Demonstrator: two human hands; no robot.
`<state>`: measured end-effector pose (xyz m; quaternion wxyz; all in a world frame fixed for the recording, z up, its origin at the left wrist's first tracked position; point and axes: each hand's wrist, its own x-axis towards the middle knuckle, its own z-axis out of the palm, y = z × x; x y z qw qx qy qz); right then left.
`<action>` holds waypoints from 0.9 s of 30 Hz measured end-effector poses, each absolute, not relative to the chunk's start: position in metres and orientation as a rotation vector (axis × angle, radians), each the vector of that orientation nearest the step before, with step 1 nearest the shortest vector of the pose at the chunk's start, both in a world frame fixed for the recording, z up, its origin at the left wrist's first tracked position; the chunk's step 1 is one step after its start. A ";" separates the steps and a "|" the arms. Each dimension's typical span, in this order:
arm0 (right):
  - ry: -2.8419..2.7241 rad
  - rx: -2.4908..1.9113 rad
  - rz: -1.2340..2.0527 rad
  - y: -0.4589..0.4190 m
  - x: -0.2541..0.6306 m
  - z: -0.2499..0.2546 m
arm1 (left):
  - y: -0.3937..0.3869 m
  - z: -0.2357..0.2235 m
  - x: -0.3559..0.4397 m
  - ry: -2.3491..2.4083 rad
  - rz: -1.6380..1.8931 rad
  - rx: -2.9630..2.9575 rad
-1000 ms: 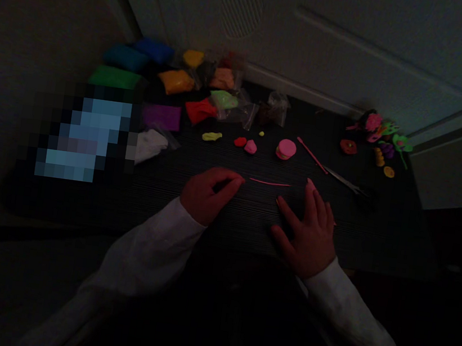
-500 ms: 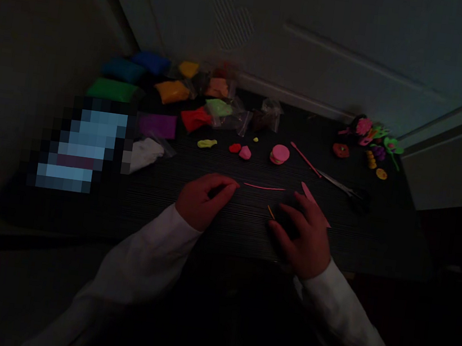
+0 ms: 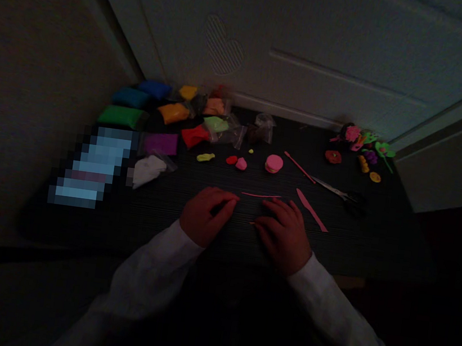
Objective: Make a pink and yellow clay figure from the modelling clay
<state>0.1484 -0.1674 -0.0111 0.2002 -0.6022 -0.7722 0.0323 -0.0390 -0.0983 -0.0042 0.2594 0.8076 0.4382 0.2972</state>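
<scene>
My left hand [image 3: 208,215] has thumb and forefinger pinched together at the left end of a thin pink clay strand [image 3: 261,195]; whatever is between the fingertips is too small to make out. The strand lies across the dark table, its right end by the fingers of my right hand [image 3: 285,234]. That hand is curled, and a short yellowish stick [image 3: 252,223] pokes out at its thumb tip. Beyond the strand are a pink round sandwich-like clay piece [image 3: 273,163], a pink lump [image 3: 241,164], a red lump [image 3: 231,160] and a tiny yellow ball [image 3: 251,151].
A pink plastic knife [image 3: 311,211], a pink modelling tool [image 3: 300,167] and scissors [image 3: 339,193] lie to the right. Finished clay figures [image 3: 364,148] sit at the back right. Several clay bags [image 3: 173,112] and a blurred-out bright screen [image 3: 96,164] occupy the left.
My right hand has moved left, towards my left hand, carrying the yellowish stick and uncovering the pink knife. My left hand keeps its pinch. The whole view has shifted slightly.
</scene>
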 end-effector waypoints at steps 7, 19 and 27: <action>-2.174 -1.810 -0.025 -0.193 0.151 -0.007 | -0.145 0.001 -0.026 1.270 0.695 2.685; -2.200 -1.960 0.027 -0.204 0.134 -0.006 | -0.169 -0.003 0.002 1.565 0.506 2.545; -2.214 -2.001 0.036 -0.201 0.131 0.000 | -0.169 0.004 0.005 1.545 0.418 2.539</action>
